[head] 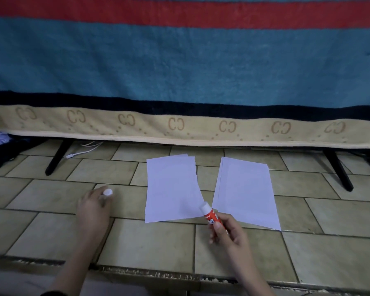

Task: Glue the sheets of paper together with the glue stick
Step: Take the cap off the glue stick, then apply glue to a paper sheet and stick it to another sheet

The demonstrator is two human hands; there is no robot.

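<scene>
- We count two small stacks of white paper on the tiled floor: the left stack and the right stack, lying near each other with a narrow gap between them.
- Each stack shows more than one sheet at its edges; we cannot tell the exact number.
- Our right hand grips one glue stick, fingers curled round its red body, its white uncapped tip at the near right corner of the left stack.
- Our left hand rests on the floor to the left, fingertips pinching one white cap.
- Far behind hangs one striped towel, with two black legs under it and one white cable.
</scene>
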